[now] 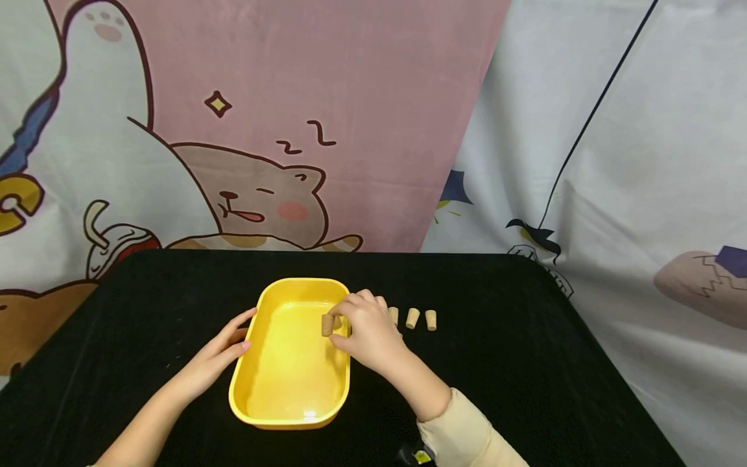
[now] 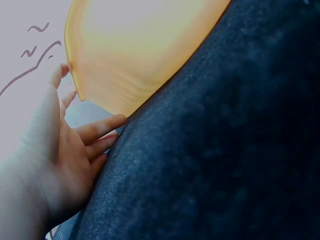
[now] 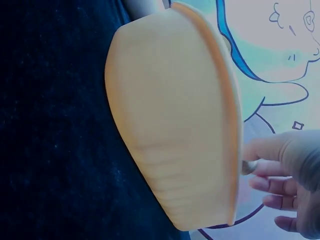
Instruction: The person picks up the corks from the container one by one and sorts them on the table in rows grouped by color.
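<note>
A yellow plastic tray (image 1: 290, 425) with raised walls lies in front of me. My left hand (image 1: 213, 353) touches its left side, with fingers fairly straight against the outer wall and the rim, as the left wrist view also shows. Over the right part of the tray, my right hand (image 1: 370, 331) pinches a cork stopper (image 1: 327, 325) between thumb and fingers. Another brown piece shows just behind that cork, partly hidden by the fingers. In the right wrist view the tray wall (image 3: 175, 100) covers much of the scene, and only a bit of cork (image 3: 248, 166) shows at the fingertips.
To the right of the tray stand a tapered cork (image 1: 412, 318), a second cork (image 1: 431, 320) and a third cork (image 1: 393, 316) partly behind my right hand. Black cloth (image 1: 513, 389) covers the table. A printed curtain (image 1: 379, 130) hangs behind it. A small dark object (image 1: 415, 454) is at the bottom edge.
</note>
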Tool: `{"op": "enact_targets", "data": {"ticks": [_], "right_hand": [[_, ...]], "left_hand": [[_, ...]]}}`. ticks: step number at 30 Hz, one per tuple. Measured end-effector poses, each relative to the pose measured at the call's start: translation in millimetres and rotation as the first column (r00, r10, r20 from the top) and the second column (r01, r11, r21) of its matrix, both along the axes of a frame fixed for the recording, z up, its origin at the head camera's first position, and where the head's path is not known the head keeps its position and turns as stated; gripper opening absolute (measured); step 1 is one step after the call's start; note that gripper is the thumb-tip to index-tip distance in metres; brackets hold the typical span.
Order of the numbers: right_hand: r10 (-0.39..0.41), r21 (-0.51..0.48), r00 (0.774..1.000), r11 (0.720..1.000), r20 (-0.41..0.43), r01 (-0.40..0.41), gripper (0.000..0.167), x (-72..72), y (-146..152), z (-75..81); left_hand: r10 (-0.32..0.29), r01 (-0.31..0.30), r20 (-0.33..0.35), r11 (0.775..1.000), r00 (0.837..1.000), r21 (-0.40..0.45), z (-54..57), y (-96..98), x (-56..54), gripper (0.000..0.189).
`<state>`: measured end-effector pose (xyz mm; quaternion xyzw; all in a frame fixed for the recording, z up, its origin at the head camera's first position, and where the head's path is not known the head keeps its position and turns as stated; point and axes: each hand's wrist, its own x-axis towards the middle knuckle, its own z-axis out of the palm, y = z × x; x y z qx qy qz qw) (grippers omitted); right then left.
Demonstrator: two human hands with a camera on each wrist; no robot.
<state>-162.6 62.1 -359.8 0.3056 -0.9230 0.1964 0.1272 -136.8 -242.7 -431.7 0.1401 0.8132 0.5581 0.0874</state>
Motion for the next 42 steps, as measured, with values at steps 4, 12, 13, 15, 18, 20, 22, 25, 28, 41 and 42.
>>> {"op": "enact_targets", "data": {"ticks": [4, 12, 13, 15, 18, 20, 22, 25, 28, 41, 42], "right_hand": [[0.033, -0.090, 0.998, 0.995, 0.048, -0.029, 0.027, 0.8, 6.1, 2.7], [0.103, -0.246, 0.985, 0.967, 0.139, -0.067, 0.031, 3.7, 19.7, -1.7], [0.112, -0.264, 0.983, 0.962, 0.147, -0.070, 0.031, 4.8, 21.8, -2.0], [0.127, -0.295, 0.980, 0.953, 0.156, -0.077, 0.031, 6.5, 26.3, -3.3], [0.140, -0.334, 0.976, 0.939, 0.169, -0.077, 0.031, 8.1, 33.3, -6.6], [0.142, -0.351, 0.974, 0.933, 0.176, -0.072, 0.032, 9.2, 38.1, -8.6], [0.132, -0.358, 0.974, 0.932, 0.184, -0.059, 0.032, 10.4, 42.8, -10.4], [0.115, -0.368, 0.974, 0.929, 0.193, -0.037, 0.033, 12.1, 50.3, -13.1], [0.099, -0.377, 0.976, 0.926, 0.195, -0.019, 0.034, 13.2, 58.4, -16.4], [0.061, -0.365, 0.982, 0.931, 0.177, 0.008, 0.037, 8.3, 99.8, -31.9], [0.052, -0.360, 0.982, 0.933, 0.181, 0.017, 0.037, 7.3, 103.4, -33.1]], "left_hand": [[-0.002, 0.002, -0.010, 1.000, 1.000, 0.004, -1.0, 0.0, 0.0, 0.056], [-0.008, 0.008, -0.032, 1.000, 0.999, 0.020, -1.5, -0.8, 0.6, 0.054], [-0.008, 0.008, -0.028, 1.000, 1.000, 0.018, -1.2, -0.7, 0.5, 0.054], [-0.006, 0.006, -0.019, 1.000, 1.000, 0.015, -0.5, -0.6, 0.4, 0.055], [-0.006, 0.006, -0.012, 1.000, 1.000, 0.012, -0.2, -0.6, -0.3, 0.055], [-0.006, 0.006, -0.010, 1.000, 1.000, 0.012, -0.2, -0.7, -0.6, 0.055], [-0.007, 0.007, -0.014, 1.000, 1.000, 0.015, -0.5, -1.0, -0.5, 0.055], [-0.008, 0.009, -0.015, 1.000, 1.000, 0.021, -1.0, -1.2, 0.0, 0.055], [-0.010, 0.010, -0.006, 1.000, 1.000, 0.023, -0.9, -0.8, 0.6, 0.055], [-0.003, 0.003, -0.006, 1.000, 1.000, 0.017, -0.9, -0.7, 0.1, 0.056], [-0.001, 0.001, -0.015, 1.000, 1.000, 0.017, -1.3, -0.9, -0.1, 0.055]]}}
